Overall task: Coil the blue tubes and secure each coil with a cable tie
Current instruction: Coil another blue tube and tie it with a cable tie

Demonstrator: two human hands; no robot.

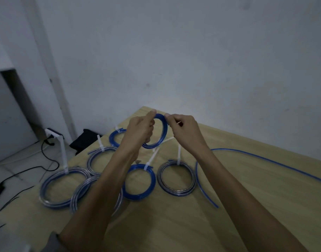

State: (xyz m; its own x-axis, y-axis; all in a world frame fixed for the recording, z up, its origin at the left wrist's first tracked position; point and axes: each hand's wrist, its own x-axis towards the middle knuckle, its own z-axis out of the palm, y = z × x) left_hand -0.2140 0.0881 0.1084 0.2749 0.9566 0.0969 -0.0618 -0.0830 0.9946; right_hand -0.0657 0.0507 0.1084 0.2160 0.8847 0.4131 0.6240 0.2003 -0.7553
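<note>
The pale wood-grain tabletop (229,206) fills the lower right of the frame and its far corner butts against a plain grey-white plastered wall (192,51); at lower left a tiled floor (19,170) carries loose black cables (50,157) and a dark bag (87,137) by the wall. On the tabletop lie six tied coils, some blue, some clear-and-blue, each with a white cable-tie tail sticking up, the nearest to centre being a tied blue tube coil (139,180); at right a long loose blue tube (265,160) curves across the wood, not yet wound. Held up above all this, in the middle of the frame, is the small blue tube coil in hand (160,131), lifted off the tabletop. The left hand (139,130) grips its left side with fingers curled round the loops and thumb on the rim; the right hand (185,130) pinches its top right edge, fingers closed together, with a thin white cable tie (169,139) trailing below it. The main risk, as I judge it, is that springy tubing opens out if either grip eases before the tie is locked, undoing the loops. The tie could also catch only some of the loops, or slip from the pinch. Whether its tail has entered its head I cannot tell
</note>
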